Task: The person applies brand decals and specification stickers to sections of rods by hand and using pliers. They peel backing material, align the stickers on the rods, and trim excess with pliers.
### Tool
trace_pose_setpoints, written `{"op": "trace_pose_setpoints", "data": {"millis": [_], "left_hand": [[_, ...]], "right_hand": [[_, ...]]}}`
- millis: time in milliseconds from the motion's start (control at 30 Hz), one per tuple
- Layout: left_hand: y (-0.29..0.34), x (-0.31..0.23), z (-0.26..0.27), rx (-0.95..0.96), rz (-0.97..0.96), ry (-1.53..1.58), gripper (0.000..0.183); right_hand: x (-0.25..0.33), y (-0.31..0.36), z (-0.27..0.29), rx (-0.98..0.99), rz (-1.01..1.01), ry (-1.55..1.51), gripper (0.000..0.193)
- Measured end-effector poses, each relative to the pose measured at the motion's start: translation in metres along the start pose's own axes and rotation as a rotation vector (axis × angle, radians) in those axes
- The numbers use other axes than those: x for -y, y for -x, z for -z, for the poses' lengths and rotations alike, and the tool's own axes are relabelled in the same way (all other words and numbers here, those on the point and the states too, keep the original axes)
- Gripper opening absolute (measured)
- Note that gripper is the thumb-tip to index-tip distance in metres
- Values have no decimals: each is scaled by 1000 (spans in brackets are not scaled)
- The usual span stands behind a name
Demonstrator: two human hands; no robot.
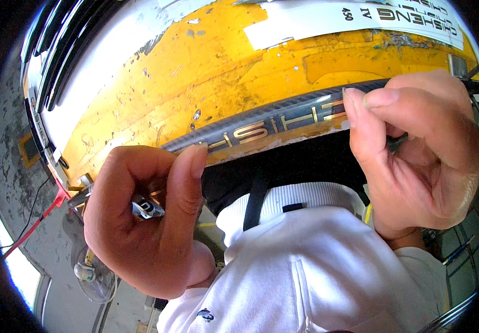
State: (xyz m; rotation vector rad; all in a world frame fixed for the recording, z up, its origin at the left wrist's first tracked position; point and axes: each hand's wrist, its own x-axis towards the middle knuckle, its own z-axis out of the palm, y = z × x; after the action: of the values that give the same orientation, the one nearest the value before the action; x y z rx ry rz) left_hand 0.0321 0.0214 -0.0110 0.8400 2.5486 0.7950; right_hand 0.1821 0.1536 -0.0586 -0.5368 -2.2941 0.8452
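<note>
A long, dark tube (300, 104) with a woven carbon look lies along the near edge of the yellow worktop. Against its near side runs a clear sticker strip (277, 124) with gold lettering. My left hand (139, 222) is closed, pinching the strip's left end between thumb and curled forefinger. A crumpled, lettered piece of film (148, 207) shows inside its curl. At the other end, my right hand (422, 150) pinches the strip between thumb and forefinger, its other fingers curled in. Both hands hide parts of the tube, and I cannot tell how firmly the strip touches it.
White printed sheets (317, 25) lie at the far right of the worn yellow worktop (222, 72). Several black tubes (64, 50) stand in a row at the far left. A metal block (457, 65) sits at the right edge. Below left are a fan (92, 277) and a red strap (34, 226).
</note>
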Motion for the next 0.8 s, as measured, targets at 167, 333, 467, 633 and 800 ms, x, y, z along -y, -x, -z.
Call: {"op": "trace_pose_setpoints", "data": {"millis": [167, 333, 467, 633, 800], "left_hand": [[-2, 1, 3, 38, -9, 24, 18], [-3, 6, 3, 38, -37, 52, 19], [-1, 5, 3, 11, -50, 66, 18], [-1, 8, -1, -6, -43, 138, 18], [-5, 14, 1, 47, -112, 141, 19]], "right_hand": [[7, 7, -9, -119, -95, -15, 37], [5, 10, -13, -163, -83, -41, 36], [3, 11, -16, -186, -56, -53, 35], [1, 13, -20, -218, -19, -58, 36], [3, 14, -18, -219, -67, -76, 35]]}}
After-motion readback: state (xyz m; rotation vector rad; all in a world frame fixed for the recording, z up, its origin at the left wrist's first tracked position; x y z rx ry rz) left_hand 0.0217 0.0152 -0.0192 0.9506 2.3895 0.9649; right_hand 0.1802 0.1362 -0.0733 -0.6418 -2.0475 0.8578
